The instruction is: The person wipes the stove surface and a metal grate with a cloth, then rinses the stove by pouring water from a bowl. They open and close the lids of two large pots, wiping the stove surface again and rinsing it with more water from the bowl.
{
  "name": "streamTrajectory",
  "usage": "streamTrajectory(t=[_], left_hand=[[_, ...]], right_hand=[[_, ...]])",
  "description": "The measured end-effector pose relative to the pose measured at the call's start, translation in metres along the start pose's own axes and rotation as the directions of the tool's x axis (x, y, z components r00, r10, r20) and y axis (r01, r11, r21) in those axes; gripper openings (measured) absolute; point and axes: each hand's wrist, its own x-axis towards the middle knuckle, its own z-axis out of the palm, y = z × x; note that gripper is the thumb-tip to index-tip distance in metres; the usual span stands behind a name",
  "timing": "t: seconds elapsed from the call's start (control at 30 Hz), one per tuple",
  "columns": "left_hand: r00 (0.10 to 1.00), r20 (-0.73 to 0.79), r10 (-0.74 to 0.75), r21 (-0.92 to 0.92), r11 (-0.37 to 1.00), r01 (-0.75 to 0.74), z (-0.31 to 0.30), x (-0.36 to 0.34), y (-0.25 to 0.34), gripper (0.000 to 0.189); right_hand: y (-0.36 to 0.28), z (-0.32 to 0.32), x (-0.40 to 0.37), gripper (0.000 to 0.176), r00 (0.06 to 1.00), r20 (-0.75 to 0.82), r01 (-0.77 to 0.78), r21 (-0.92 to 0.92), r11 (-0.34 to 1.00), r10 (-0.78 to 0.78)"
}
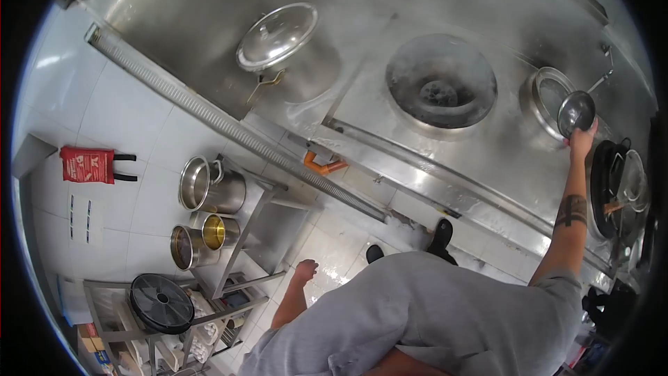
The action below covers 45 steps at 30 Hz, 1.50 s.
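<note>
My right hand is stretched out to the far right of the steel cooking range and grips a round steel ladle by its bowl end. The ladle hangs over a round steel well set into the range. My left hand hangs loose beside my body above the wet tiled floor; it holds nothing and touches nothing. My grey clothing fills the bottom of the view.
A big lidded pot stands at the range's left and an empty wok burner in the middle. A dark wok with a strainer sits far right. A steel rack carries pots. A red pouch hangs on the wall.
</note>
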Motion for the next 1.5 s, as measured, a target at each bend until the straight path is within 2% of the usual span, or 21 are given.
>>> streamTrajectory(t=[0.07, 0.1, 0.2, 0.23, 0.3, 0.47, 0.57, 0.6, 0.63, 0.67, 0.73, 0.77, 0.87, 0.9, 1.0, 1.13, 1.2, 1.23, 1.37, 1.47, 1.5], left_hand=[[0.942, 0.136, 0.307, 0.51, 0.794, -0.332, -0.002, 0.004, 0.031, 0.036], [0.96, 0.128, 0.249, 0.598, 0.752, -0.275, 0.0, 0.003, 0.056, 0.039], [0.999, -0.054, 0.0, 0.294, 0.956, 0.016, 0.004, -0.006, 0.106, 0.031], [0.997, -0.08, -0.019, 0.294, 0.955, 0.041, -0.002, -0.009, 0.119, 0.031], [0.958, 0.183, 0.222, 0.633, 0.719, -0.288, -0.011, -0.026, 0.143, 0.034], [0.994, 0.069, -0.085, 0.614, 0.789, 0.025, -0.004, -0.061, 0.215, 0.034], [0.983, 0.013, -0.182, 0.548, 0.824, 0.145, 0.008, -0.061, 0.243, 0.036], [0.963, -0.028, -0.267, 0.457, 0.854, 0.25, 0.007, -0.057, 0.256, 0.038], [0.95, -0.019, -0.312, 0.441, 0.85, 0.288, 0.001, -0.054, 0.289, 0.045], [0.95, -0.014, -0.311, 0.431, 0.856, 0.286, -0.005, -0.048, 0.31, 0.045], [0.948, 0.068, -0.311, 0.358, 0.894, 0.267, -0.01, -0.037, 0.331, 0.049], [0.917, -0.016, -0.399, 0.22, 0.893, 0.392, -0.006, -0.029, 0.332, 0.046], [0.98, 0.004, -0.197, 0.239, 0.952, 0.191, -0.014, -0.017, 0.343, 0.045], [0.971, -0.075, -0.228, 0.243, 0.94, 0.24, -0.011, -0.011, 0.344, 0.046], [0.999, -0.005, -0.051, 0.35, 0.936, 0.049, 0.008, 0.024, 0.27, 0.052], [0.99, 0.096, 0.104, 0.499, 0.855, -0.139, 0.022, 0.052, 0.228, 0.036], [1.0, 0.003, -0.014, 0.369, 0.929, 0.012, 0.031, 0.064, 0.214, 0.035], [0.999, 0.009, 0.04, 0.338, 0.94, -0.041, 0.039, 0.074, 0.19, 0.043], [0.999, -0.043, 0.027, 0.184, 0.983, -0.019, 0.054, 0.072, 0.153, 0.056], [0.994, -0.083, -0.069, 0.025, 0.997, 0.072, 0.064, 0.037, 0.127, 0.055], [0.994, -0.053, 0.093, 0.125, 0.988, -0.086, 0.083, 0.042, 0.085, 0.055]], right_hand=[[0.013, 0.018, 0.05, 0.088, 1.0, 0.011, 0.028, -0.103, 0.994, -0.027], [0.018, 0.032, 0.081, 0.09, 0.998, 0.019, 0.065, -0.208, 0.976, -0.062], [0.08, 0.081, 0.143, 0.088, 0.941, -0.055, 0.282, -0.424, 0.861, -0.335], [0.093, 0.09, 0.158, 0.081, 0.959, 0.022, 0.261, -0.452, 0.853, -0.281], [0.113, 0.104, 0.175, 0.08, 0.962, 0.116, 0.274, -0.451, 0.849, -0.249], [0.202, 0.161, 0.225, 0.078, 0.944, 0.317, 0.256, -0.531, 0.808, -0.09], [0.25, 0.198, 0.246, 0.075, 0.969, 0.247, 0.121, -0.431, 0.894, -0.012], [0.228, 0.19, 0.23, 0.069, 0.926, 0.264, -0.245, -0.128, 0.961, 0.271], [0.217, 0.184, 0.226, 0.064, 0.785, 0.366, -0.584, 0.167, 0.795, 0.5], [0.216, 0.18, 0.229, 0.064, 0.79, 0.365, -0.575, 0.163, 0.802, 0.492], [0.263, 0.184, 0.242, 0.051, 0.736, 0.49, -0.673, 0.458, 0.58, 0.468], [0.273, 0.182, 0.246, 0.049, 0.739, 0.492, -0.673, 0.513, 0.532, 0.46], [0.28, 0.166, 0.251, 0.045, 0.825, 0.41, -0.564, 0.574, 0.594, 0.389], [0.281, 0.161, 0.253, 0.043, 0.854, 0.385, -0.518, 0.577, 0.631, 0.35], [0.163, 0.111, 0.192, 0.044, 0.841, 0.361, -0.541, 0.57, 0.619, 0.403], [0.116, 0.086, 0.142, 0.051, 0.825, 0.494, -0.526, 0.489, 0.696, 0.276], [0.05, 0.075, 0.075, 0.05, 0.809, 0.508, -0.544, 0.454, 0.706, 0.297], [0.007, 0.067, 0.033, 0.048, 0.792, 0.507, -0.573, 0.428, 0.699, 0.339], [-0.026, 0.092, -0.097, 0.027, 0.625, 0.75, -0.665, 0.366, 0.651, 0.217], [-0.056, 0.111, -0.227, 0.031, 0.421, 0.878, -0.757, 0.201, 0.622, 0.229], [-0.047, 0.13, -0.268, 0.032, 0.351, 0.898, -0.798, 0.14, 0.586, 0.264]])
